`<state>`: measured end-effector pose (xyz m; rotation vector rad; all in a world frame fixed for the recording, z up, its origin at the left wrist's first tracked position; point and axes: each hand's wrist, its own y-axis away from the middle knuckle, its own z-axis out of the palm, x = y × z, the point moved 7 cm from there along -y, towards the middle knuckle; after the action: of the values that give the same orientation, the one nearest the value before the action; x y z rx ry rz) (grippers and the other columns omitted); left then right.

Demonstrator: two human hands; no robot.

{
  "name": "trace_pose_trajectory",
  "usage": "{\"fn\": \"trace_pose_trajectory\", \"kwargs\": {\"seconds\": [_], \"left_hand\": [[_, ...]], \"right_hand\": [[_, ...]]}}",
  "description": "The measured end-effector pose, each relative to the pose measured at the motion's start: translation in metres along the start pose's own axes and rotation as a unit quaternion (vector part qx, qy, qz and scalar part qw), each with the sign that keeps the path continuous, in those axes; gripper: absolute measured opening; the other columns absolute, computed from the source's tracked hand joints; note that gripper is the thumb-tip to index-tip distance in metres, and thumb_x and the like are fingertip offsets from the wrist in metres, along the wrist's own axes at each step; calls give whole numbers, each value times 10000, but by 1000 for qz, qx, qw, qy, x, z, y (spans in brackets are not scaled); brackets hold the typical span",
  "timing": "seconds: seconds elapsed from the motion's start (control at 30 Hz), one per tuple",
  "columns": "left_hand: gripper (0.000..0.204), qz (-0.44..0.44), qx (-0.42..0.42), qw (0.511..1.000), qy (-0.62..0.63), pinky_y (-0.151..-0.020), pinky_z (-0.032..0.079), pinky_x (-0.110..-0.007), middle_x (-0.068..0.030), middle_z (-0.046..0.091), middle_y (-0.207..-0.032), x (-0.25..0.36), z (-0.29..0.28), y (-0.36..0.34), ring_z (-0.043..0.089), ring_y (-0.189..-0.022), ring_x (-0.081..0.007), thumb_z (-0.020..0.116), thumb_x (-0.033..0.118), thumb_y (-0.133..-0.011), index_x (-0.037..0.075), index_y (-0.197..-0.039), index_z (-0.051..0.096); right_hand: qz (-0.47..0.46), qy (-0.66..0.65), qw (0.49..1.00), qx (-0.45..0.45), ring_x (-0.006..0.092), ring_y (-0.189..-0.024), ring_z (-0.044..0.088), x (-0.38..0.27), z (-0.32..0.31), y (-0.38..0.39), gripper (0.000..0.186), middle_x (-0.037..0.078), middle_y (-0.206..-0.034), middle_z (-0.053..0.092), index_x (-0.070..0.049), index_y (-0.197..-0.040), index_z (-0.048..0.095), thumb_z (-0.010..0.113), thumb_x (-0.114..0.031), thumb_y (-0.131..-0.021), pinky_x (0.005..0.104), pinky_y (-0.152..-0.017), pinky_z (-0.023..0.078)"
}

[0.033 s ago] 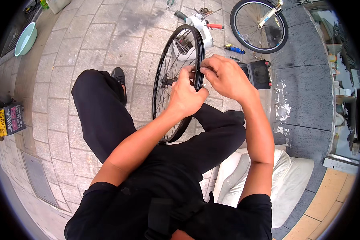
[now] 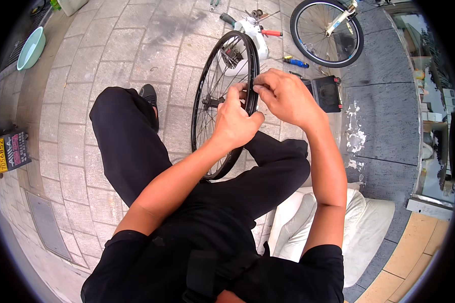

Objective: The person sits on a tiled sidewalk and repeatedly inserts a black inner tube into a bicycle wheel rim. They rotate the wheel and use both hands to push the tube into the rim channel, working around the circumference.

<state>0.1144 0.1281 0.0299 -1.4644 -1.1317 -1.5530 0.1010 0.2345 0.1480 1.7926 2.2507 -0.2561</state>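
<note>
A bicycle wheel with a black rim [image 2: 193, 129], dark spokes and a hub [image 2: 211, 102] stands upright between my bent, black-trousered legs. My left hand [image 2: 237, 115] grips the right side of the rim, fingers curled around it and thumb against it. My right hand [image 2: 280, 96] is at the same stretch of rim, a little higher, its thumb and index finger pinched; whatever is between those fingertips is hidden. Behind the wheel lies a cut white plastic container [image 2: 260, 43] with metal parts, beside a red-handled tool [image 2: 272, 33] and a blue screwdriver [image 2: 298, 63].
A bicycle's front wheel [image 2: 356, 50] is at the top right, near a black case [image 2: 326, 96]. A pale cushion [image 2: 364, 232] lies by my right hip. Off to the left are a mint-green basin [image 2: 33, 48] and a printed box [image 2: 19, 149]. A glass front [image 2: 435, 151] borders the right.
</note>
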Motion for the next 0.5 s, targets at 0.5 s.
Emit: {"fn": "trace_pose_trajectory", "kwargs": {"seconds": [0.5], "left_hand": [[732,4,-22,999,23,-960,464,-463,-166,704,-1026,5,1,-1,689,-924,-307,746,186,-768,-55,-1396,455]], "right_hand": [[95,19,994,-46,424,-897,680,-10,2,-6,173,209,-958,714,12,-1012,721,672,-134,-934,479,-810,531]]}}
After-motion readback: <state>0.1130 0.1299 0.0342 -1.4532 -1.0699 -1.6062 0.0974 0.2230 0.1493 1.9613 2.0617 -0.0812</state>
